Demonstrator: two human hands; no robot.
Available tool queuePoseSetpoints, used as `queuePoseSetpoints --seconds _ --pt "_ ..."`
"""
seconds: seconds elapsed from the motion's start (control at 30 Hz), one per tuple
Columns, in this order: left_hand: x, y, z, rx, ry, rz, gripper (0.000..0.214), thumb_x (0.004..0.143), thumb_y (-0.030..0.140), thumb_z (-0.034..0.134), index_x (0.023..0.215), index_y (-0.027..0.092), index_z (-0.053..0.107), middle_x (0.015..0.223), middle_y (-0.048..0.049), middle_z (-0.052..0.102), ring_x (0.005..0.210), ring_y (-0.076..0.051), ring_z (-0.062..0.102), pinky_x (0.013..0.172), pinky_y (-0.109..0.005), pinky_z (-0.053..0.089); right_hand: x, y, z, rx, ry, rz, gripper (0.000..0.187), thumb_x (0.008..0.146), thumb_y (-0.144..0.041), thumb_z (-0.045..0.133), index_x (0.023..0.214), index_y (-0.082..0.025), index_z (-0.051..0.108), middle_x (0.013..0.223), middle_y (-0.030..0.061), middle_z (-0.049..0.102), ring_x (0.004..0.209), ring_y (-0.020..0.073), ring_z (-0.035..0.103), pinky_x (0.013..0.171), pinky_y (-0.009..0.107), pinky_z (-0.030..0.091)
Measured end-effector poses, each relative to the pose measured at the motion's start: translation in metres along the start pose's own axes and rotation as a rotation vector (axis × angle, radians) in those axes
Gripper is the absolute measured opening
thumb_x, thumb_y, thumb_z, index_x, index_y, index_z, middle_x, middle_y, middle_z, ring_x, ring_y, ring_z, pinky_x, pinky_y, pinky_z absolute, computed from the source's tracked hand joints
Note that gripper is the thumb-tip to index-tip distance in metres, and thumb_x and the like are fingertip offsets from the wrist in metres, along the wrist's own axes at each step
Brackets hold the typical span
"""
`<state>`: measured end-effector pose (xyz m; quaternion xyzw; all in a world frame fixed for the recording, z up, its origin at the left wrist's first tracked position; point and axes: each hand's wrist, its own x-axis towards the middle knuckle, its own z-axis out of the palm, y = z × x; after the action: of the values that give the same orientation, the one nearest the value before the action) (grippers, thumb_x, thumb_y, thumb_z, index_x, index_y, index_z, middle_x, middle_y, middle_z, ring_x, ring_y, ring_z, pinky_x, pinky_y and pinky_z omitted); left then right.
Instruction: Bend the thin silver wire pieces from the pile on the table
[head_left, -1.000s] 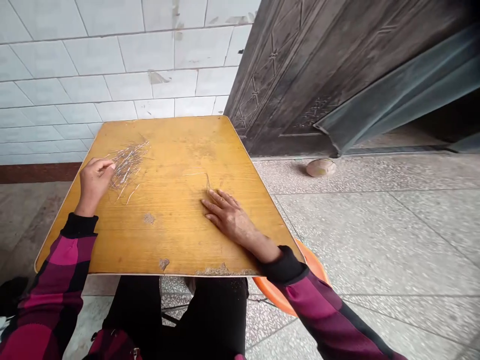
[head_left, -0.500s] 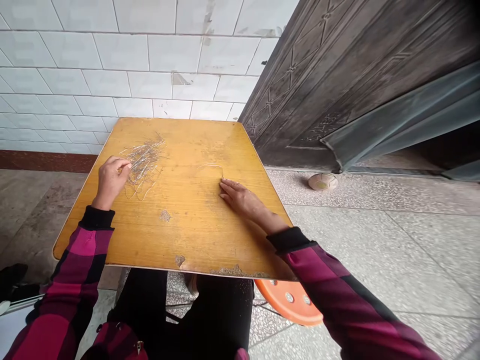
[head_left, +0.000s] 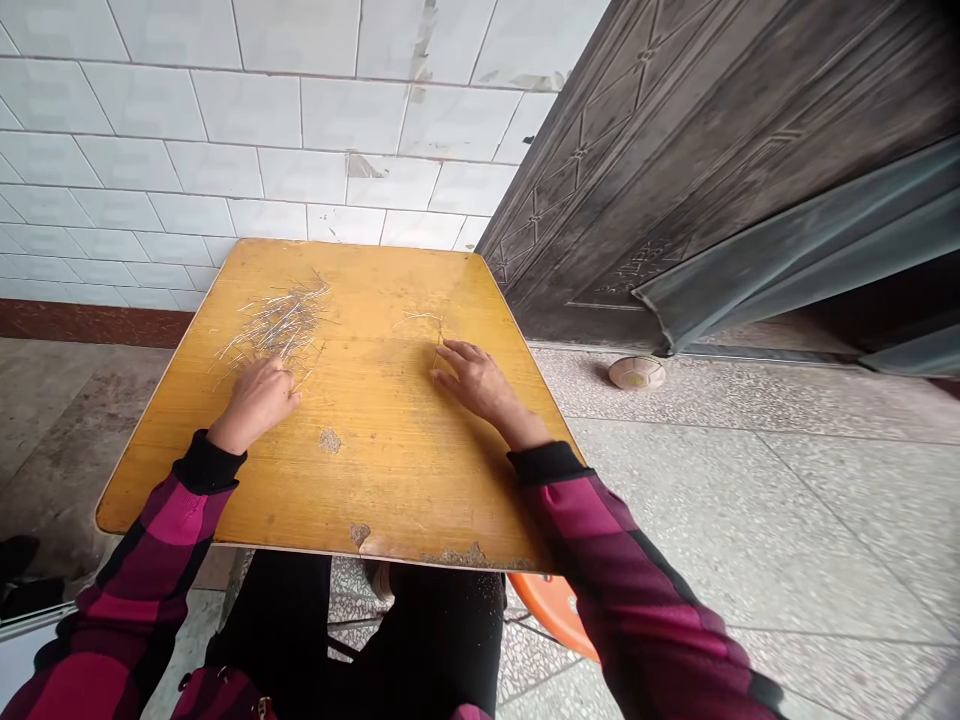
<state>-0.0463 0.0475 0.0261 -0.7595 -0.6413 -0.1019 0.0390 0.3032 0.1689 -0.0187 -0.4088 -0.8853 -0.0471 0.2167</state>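
Observation:
A loose heap of thin, shiny wires (head_left: 281,318) lies on the left half of the yellow wooden table (head_left: 375,400). At the near edge of this heap is my left hand (head_left: 259,400), knuckles up and fingers curled. Its fingertips are hidden, so what they pinch does not show. To the right, a few thin wires (head_left: 420,317), one of them bent, lie apart from the heap. My right hand (head_left: 480,385) is beside them, palm down, with its thumb and forefinger apart. Its fingertips reach the near end of these wires.
White wall tiles (head_left: 352,110) stand behind the table, and a dark carved door (head_left: 600,200) with a grey-green curtain (head_left: 787,240) is to the right. A ball (head_left: 637,373) rests on the floor near the door. An orange stool (head_left: 555,610) is partly under the table.
My left hand has moved right and nearer to me, turning knuckles up, and wires now spread farther left. My right hand has lifted slightly, its thumb and fingers spreading apart.

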Motion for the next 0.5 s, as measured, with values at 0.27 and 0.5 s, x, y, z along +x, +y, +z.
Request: queuePoseSetpoints --seconds 0.27,0.5 --pt "-0.001 0.01 0.0 0.138 -0.125 -0.065 0.017 0.071 0.013 0.056 0.06 0.018 0.069 0.078 -0.0137 0.065 0.075 -0.029 0.063 0.068 -0.039 0.044 -0.029 -0.044 -0.01 0.167 -0.027 -0.045 0.038 0.094 -0.035 0.048 0.123 -0.012 0.059 0.132 0.0207 0.054 0.118 0.0309 0.056 0.097 0.05 0.05" --pt "-0.005 0.007 -0.03 0.034 0.112 -0.126 0.011 0.072 0.016 0.053 0.069 0.019 0.063 0.076 -0.0089 0.066 0.074 -0.026 0.063 0.068 -0.037 0.044 -0.031 -0.048 -0.015 0.202 -0.062 -0.023 0.039 0.094 -0.033 0.048 0.126 -0.013 0.056 0.135 0.0203 0.051 0.122 0.0302 0.054 0.1 0.048 0.049"
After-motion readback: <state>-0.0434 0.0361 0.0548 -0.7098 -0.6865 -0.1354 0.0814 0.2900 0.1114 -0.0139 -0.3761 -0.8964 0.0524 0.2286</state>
